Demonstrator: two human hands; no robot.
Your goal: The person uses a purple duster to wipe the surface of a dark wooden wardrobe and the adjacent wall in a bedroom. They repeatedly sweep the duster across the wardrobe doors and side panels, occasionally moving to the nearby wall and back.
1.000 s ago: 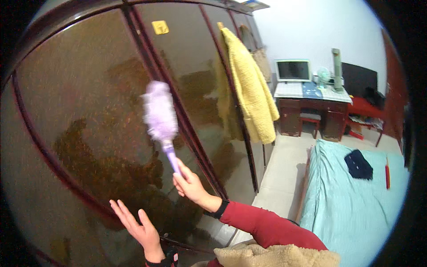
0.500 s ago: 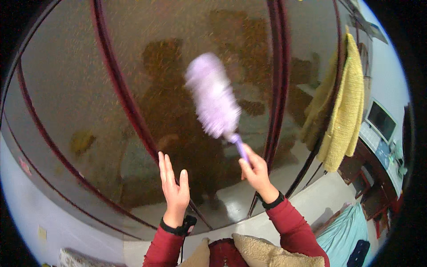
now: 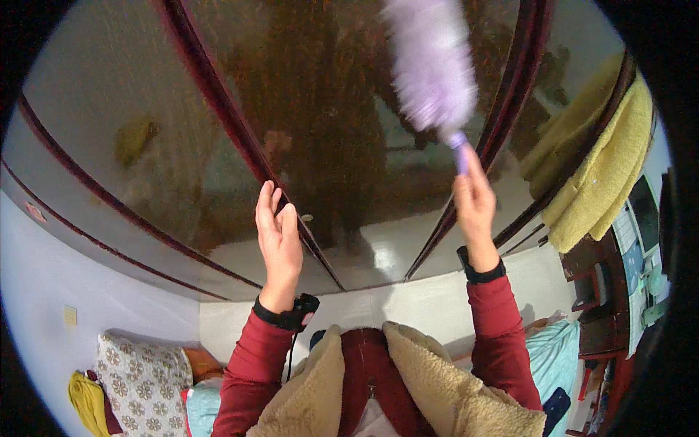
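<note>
My right hand (image 3: 475,200) grips the purple handle of a fluffy lilac duster (image 3: 433,69), whose head is blurred and runs off the top edge of the view. Behind the duster stands a tall, glossy dark wardrobe door (image 3: 313,95) framed by dark red strips. My left hand (image 3: 278,229) is raised beside the left dark red strip (image 3: 226,109), fingers extended and holding nothing. Whether its fingertips touch the door cannot be made out. Black bands circle both wrists.
A yellow towel (image 3: 608,167) hangs at the right edge of the wardrobe. Farther right is a desk (image 3: 619,280) with a screen. A patterned cushion (image 3: 145,379) lies at lower left, and light blue cloth (image 3: 550,364) at lower right. Pale floor (image 3: 408,309) runs below the doors.
The duster has moved up and to the right with my right hand. My left hand sits higher in the picture, its fingers a little more bent. The view has tilted downward.
</note>
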